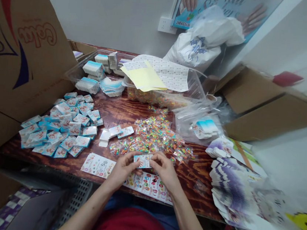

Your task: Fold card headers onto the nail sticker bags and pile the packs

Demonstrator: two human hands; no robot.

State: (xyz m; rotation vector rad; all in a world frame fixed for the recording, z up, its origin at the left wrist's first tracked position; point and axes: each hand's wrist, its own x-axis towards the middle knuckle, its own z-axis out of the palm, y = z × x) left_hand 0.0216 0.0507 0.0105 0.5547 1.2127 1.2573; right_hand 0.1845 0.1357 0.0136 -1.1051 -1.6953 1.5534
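Left hand (123, 169) and right hand (165, 171) both grip one small printed card (142, 161) by its edges, raised for two-handed work above the wooden bench (196, 176) and sticker sheets (148, 186).

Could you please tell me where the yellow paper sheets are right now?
In the head view, the yellow paper sheets lie at the far side of the wooden table, on printed white sheets atop a clear plastic tub.
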